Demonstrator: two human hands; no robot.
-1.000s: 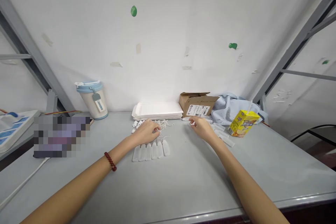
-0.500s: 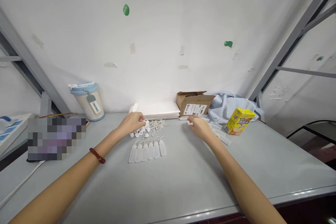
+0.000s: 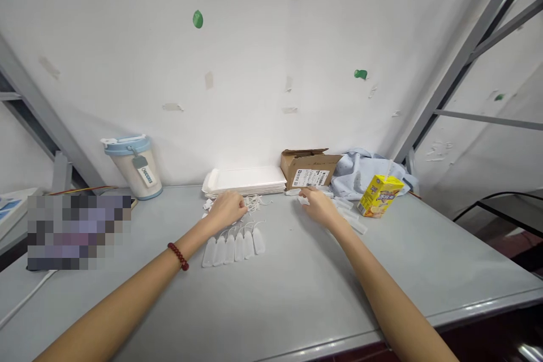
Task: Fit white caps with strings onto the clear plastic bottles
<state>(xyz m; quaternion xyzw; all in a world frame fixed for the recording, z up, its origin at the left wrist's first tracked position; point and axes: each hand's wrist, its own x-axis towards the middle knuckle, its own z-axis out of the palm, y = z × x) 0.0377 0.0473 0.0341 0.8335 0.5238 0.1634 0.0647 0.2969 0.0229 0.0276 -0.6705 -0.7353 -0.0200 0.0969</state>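
Note:
My left hand (image 3: 228,209) reaches over small white caps (image 3: 207,204) and a heap of thin white cords (image 3: 254,202). Its fingers are curled together near the cords, and whatever they hold is hidden. Closer to me, several flat translucent plastic bottles (image 3: 229,250) lie side by side in a row, with white cords at their upper ends. My right hand (image 3: 318,205) is at the loose translucent bottles (image 3: 350,215) before the cardboard box. Its fingers are bent down and closed; a whitish piece shows under the fingertips, too small to make out.
Along the wall stand a stack of white boards (image 3: 250,179), an open cardboard box (image 3: 307,169) and a light blue cloth (image 3: 360,167). A yellow carton (image 3: 380,196) is at the right. On the left are a blue-lidded tumbler (image 3: 138,172) and a blurred-out flat device (image 3: 80,232) with a white cable.
My left hand has moved right, from the caps toward the cords, and its fingers have turned downward. The right hand stays by the loose bottles. The view has shifted slightly.

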